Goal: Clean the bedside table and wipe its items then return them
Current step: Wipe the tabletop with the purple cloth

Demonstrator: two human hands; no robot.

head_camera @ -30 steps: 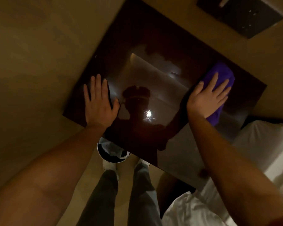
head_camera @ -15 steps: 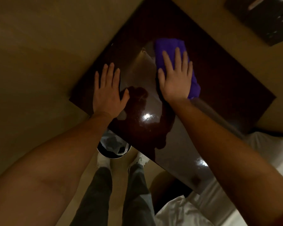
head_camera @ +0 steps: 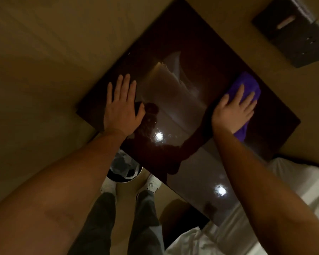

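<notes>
Trouser legs (head_camera: pixel 107 223) and 2 white shoes (head_camera: pixel 151 184) stood on the floor nearest the camera, with white bedding (head_camera: pixel 201 242) at the lower right. A round waste bin (head_camera: pixel 124 170) sat partly under the near edge of the dark glossy bedside surface (head_camera: pixel 182 57). On that surface the left hand (head_camera: pixel 121 109) lay flat with fingers straight, holding nothing. Farther right, the right hand (head_camera: pixel 232 110) pressed flat, fingers spread, on a purple cloth (head_camera: pixel 247 83) near the far right edge. A dark wall panel (head_camera: pixel 295 32) hung beyond.
</notes>
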